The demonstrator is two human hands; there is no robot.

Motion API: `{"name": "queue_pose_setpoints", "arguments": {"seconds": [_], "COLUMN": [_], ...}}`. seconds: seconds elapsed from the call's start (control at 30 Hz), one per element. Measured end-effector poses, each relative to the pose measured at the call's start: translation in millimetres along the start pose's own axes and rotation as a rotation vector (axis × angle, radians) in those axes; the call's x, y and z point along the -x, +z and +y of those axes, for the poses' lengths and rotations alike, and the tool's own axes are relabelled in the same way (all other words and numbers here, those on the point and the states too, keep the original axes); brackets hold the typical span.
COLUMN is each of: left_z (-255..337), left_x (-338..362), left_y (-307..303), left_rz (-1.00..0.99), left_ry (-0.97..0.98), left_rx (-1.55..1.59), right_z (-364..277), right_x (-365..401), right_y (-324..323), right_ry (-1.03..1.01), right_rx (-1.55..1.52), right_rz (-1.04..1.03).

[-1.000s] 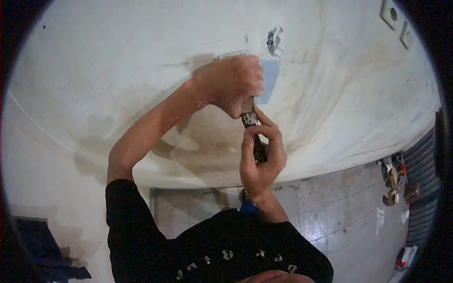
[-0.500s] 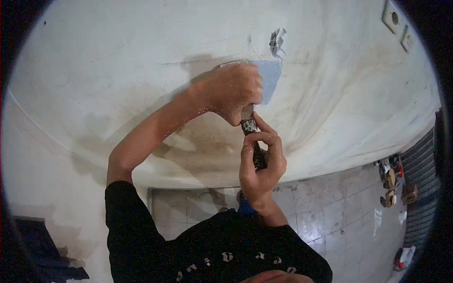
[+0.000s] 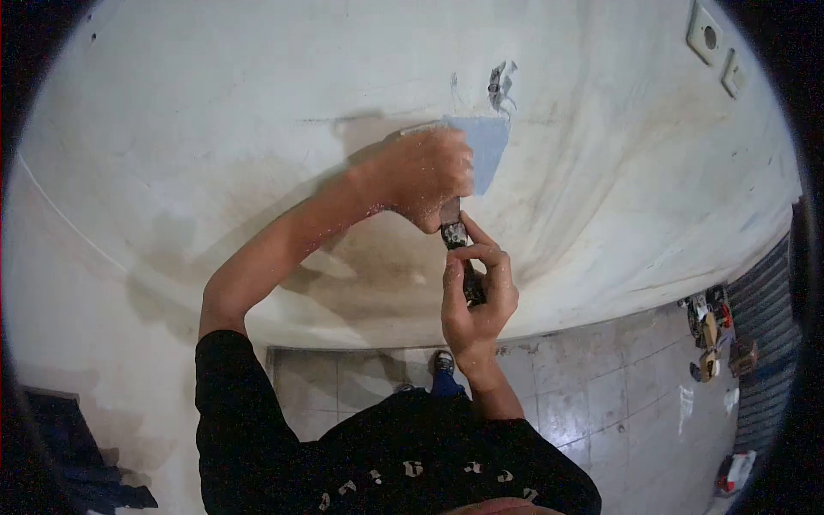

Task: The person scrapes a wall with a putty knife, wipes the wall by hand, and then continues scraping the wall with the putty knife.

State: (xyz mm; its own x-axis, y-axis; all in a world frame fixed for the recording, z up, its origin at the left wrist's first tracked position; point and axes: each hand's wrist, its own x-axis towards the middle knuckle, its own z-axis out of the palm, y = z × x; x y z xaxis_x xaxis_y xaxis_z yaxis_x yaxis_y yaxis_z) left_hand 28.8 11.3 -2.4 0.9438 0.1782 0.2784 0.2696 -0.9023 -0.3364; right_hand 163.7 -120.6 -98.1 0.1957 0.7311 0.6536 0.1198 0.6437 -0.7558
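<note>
My left hand (image 3: 433, 167) is closed in a fist against the pale wall (image 3: 618, 129), its skin speckled with dust. A light edge (image 3: 422, 129) shows above its knuckles; what the fist holds is mostly hidden. Right of it lies a blue-grey patch (image 3: 489, 154) on the wall. My right hand (image 3: 482, 296) grips the dark, paint-spattered handle of a scraper (image 3: 454, 236). The scraper's blade points up and meets the underside of my left hand, near the thumb.
A damaged spot (image 3: 498, 86) with a small hole sits above the patch. Sockets (image 3: 708, 36) are at the upper right. Below are a tiled floor (image 3: 601, 386), my shoe (image 3: 443, 360), assorted items (image 3: 708, 335) by a ribbed shutter (image 3: 766, 300), and dark cloth (image 3: 69, 446) at lower left.
Both hands sit slightly lower in view, with the scraper still in my right hand. My left fist has shifted a little left relative to the patch, and more of my shoe shows.
</note>
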Motion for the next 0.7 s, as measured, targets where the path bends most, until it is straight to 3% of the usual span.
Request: {"name": "queue_pose_setpoints", "arguments": {"seconds": [0.1,0.2,0.3,0.37,0.4,0.47,0.63,0.7], "left_z": [1,8,2,5,7,-3,1,4], "left_x": [-4,5,4,6,7,-2,-1,2], "left_y": [-9,-6,-14,-5,-1,-7,-2,5], "left_rz": [0.063,-0.020,-0.009,0.072,0.114,0.108,0.082,0.020], "left_ry": [0.046,-0.041,-0.003,0.003,0.005,0.047,0.045,0.019], "left_rx": [0.017,0.034,0.057,0.061,0.065,0.055,0.098,0.093], "right_z": [-3,-6,-12,-18,-14,-1,-17,-9], "right_x": [-4,1,0,-1,3,-3,2,-1], "right_y": [3,5,10,9,8,4,5,6], "right_ry": [-0.018,-0.001,0.023,0.097,0.040,-0.099,0.084,-0.012], "right_rx": [0.036,0.036,0.002,-0.042,0.020,0.133,-0.003,0.038], "right_rz": [-0.007,-0.018,-0.002,0.007,0.002,-0.002,0.015,0.005]}}
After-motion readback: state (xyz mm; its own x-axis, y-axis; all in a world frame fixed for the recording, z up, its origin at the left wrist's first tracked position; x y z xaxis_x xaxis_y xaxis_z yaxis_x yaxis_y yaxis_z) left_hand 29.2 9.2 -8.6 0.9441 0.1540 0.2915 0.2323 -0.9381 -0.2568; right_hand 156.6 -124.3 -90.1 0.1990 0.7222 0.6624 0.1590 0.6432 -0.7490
